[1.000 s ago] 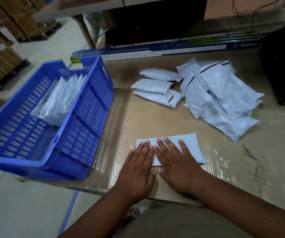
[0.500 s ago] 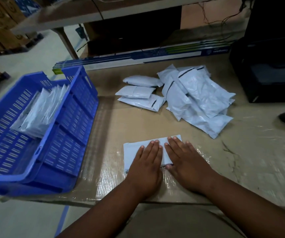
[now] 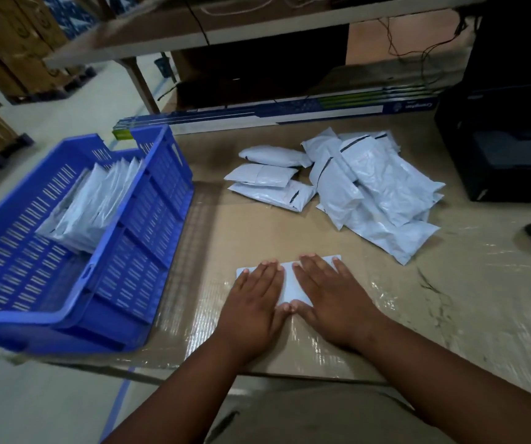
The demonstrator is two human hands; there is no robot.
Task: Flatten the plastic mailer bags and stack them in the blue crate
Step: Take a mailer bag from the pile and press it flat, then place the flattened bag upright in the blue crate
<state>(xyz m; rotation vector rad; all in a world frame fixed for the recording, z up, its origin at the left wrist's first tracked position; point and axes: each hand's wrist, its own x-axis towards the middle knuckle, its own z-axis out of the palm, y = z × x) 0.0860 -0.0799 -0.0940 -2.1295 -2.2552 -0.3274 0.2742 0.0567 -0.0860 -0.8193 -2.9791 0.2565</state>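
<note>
A flat white mailer bag lies on the cardboard-covered table near its front edge. My left hand presses flat on the bag's left part, fingers straight. My right hand presses flat on its right part, thumbs almost touching. The blue crate stands at the table's left side, tilted over the edge, with a row of flattened mailers leaning inside. A heap of puffy white mailers lies at the back right, and three smaller ones sit left of it.
A long blue-and-white carton runs along the table's back edge. A black machine stands at the right. A shelf with cables hangs above the back. Brown boxes are stacked on the floor at far left.
Both hands have slid apart on the bag, from side by side to spread, the left hand moving left. The head camera has tilted and shifted the scene.
</note>
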